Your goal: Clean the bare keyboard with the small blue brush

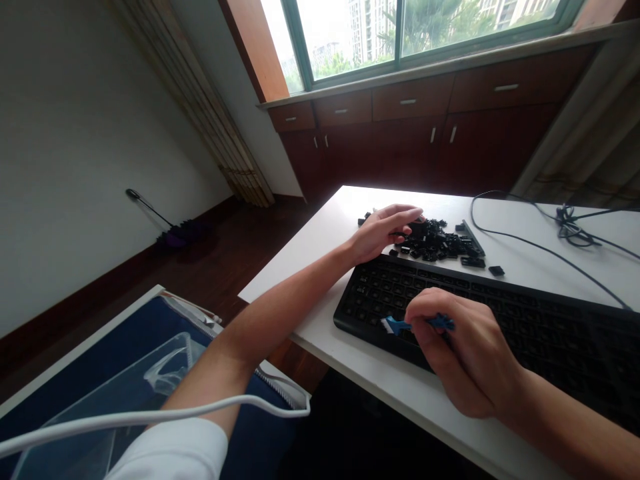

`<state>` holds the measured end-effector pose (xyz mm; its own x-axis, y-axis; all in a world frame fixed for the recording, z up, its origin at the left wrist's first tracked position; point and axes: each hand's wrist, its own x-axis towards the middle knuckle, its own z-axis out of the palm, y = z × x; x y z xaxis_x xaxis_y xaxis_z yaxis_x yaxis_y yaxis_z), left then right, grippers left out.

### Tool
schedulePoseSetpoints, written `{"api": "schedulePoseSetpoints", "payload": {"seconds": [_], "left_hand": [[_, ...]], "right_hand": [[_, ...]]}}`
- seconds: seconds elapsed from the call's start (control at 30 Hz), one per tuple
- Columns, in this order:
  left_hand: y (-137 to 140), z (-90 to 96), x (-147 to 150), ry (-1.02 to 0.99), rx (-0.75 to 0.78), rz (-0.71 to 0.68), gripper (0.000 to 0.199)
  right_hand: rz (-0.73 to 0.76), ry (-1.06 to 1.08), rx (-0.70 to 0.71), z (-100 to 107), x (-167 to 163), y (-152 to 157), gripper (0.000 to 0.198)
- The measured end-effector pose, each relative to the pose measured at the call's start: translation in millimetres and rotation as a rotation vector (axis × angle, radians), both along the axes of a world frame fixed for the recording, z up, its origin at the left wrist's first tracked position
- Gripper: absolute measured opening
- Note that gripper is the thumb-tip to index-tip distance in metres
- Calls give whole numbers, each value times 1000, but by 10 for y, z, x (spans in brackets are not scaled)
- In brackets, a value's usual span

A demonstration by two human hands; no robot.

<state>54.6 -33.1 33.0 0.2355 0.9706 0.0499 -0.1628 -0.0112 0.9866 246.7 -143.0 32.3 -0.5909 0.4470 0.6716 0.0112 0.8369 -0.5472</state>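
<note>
A black keyboard [365,293] with its keycaps off lies on the white table, showing bare switch positions at its left end. My right hand [465,353] is closed around a small blue brush [397,325], whose pale bristles point left, over the keyboard's near left part. Beyond the far edge of the keyboard, a heap of loose black keycaps [437,240] is spread on the table. My left hand [383,230] reaches over the left side of this heap with its fingers stretched out, partly covering the caps below it.
On the right of the white table [310,280], a black cable [530,235] runs in loops to a bundle. At the lower left stands a dark blue bin-like case [135,333] with clear plastic in it. Behind are brown cabinets [405,140] under a window.
</note>
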Motion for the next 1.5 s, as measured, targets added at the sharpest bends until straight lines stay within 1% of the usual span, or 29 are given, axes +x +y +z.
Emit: {"api": "schedulePoseSetpoints", "payload": {"seconds": [0.07, 0.3, 0.63, 0.83, 0.97, 1.23, 1.5], "left_hand": [[-4, 4, 4, 1, 0, 3, 42], [-7, 11, 3, 0, 2, 0, 42], [-13, 18, 0, 9, 1, -3, 41], [-3, 3, -1, -5, 3, -12, 40], [4, 1, -3, 1, 2, -13, 40], [1, 6, -9, 8, 4, -20, 40], [0, 5, -10, 4, 3, -15, 40]], "right_hand": [[-2, -9, -3, -1, 0, 6, 20], [93, -48, -36, -29, -18, 10, 25], [113, -61, -35, -41, -41, 12, 25], [92, -3, -104, -29, -47, 9, 27], [85, -40, -124, -22, -39, 10, 23], [103, -158, -92, -21, -61, 18, 17], [79, -175, -115, -31, -58, 17, 13]]}}
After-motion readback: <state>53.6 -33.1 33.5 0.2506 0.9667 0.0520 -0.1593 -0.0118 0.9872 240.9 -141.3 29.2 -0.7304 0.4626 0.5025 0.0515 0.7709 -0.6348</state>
